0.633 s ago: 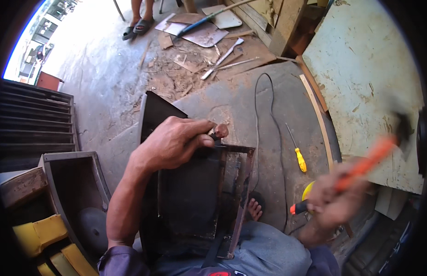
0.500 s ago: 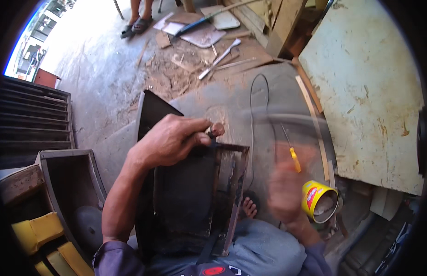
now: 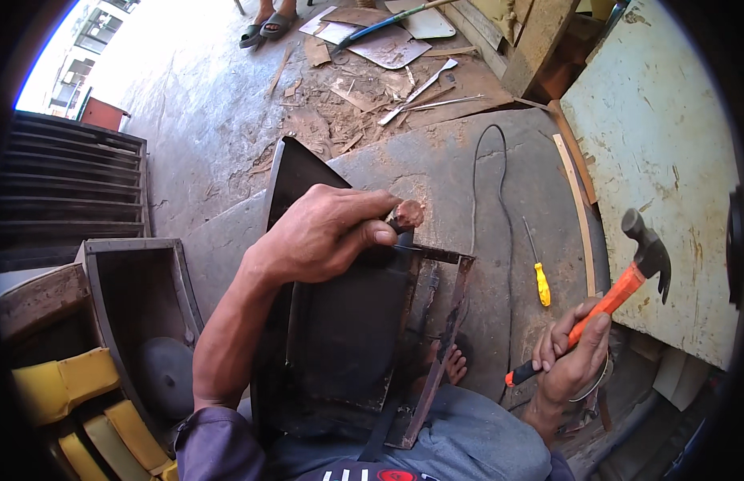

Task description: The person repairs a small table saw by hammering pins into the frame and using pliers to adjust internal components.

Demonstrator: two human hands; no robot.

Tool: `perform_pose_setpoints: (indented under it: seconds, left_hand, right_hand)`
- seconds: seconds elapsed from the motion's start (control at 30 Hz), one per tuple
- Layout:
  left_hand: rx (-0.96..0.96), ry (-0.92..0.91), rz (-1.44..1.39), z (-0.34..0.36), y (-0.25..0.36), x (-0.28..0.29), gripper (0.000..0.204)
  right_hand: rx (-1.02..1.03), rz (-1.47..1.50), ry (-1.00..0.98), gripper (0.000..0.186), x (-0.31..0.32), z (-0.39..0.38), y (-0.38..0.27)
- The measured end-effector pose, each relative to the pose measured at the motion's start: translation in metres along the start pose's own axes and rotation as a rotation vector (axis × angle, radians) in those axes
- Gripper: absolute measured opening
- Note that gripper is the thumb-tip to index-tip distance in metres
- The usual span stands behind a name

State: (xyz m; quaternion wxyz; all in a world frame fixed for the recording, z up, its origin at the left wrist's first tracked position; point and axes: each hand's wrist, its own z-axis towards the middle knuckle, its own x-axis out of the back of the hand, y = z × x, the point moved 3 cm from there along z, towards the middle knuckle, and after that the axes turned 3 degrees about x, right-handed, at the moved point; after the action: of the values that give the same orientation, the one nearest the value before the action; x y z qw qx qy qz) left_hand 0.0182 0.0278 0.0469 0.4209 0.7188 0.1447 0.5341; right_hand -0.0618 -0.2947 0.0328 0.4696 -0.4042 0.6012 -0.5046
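My left hand (image 3: 324,240) grips a short chisel or punch (image 3: 408,214) with a rough, flattened top, at the upper edge of a dark metal frame with a black panel (image 3: 340,337) that rests by my legs. My right hand (image 3: 572,361) is wrapped round the orange-and-black handle of a claw hammer (image 3: 608,301), its head raised to the right, apart from the chisel. A screwdriver with a yellow handle (image 3: 543,284) lies on the concrete between the frame and the hammer, beside a looped black cable (image 3: 506,184). The chisel's lower end is hidden by my fingers.
At left stand a louvred metal panel (image 3: 67,192), an open box (image 3: 99,255) and yellow pads (image 3: 63,381). Scrap boards (image 3: 388,48) and debris lie ahead, near another person's sandalled feet (image 3: 271,24). A pale board (image 3: 644,136) and wooden strip (image 3: 576,216) are at right.
The hammer, blurred in mid-swing earlier, is now sharp and held at the right. My right hand has come back rightward from the blurred lower position. The view has shifted slightly.
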Motion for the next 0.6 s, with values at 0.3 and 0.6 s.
perform_pose_setpoints:
  seconds: [0.3, 0.6]
  left_hand:
    - [-0.012, 0.046, -0.009, -0.006, -0.006, 0.001, 0.021]
    - [-0.114, 0.222, -0.154, -0.011, 0.007, 0.005, 0.026]
  right_hand:
    - [-0.049, 0.004, -0.128, 0.041, -0.007, 0.002, 0.006]
    - [-0.067, -0.019, -0.145, 0.040, -0.007, 0.002, 0.009]
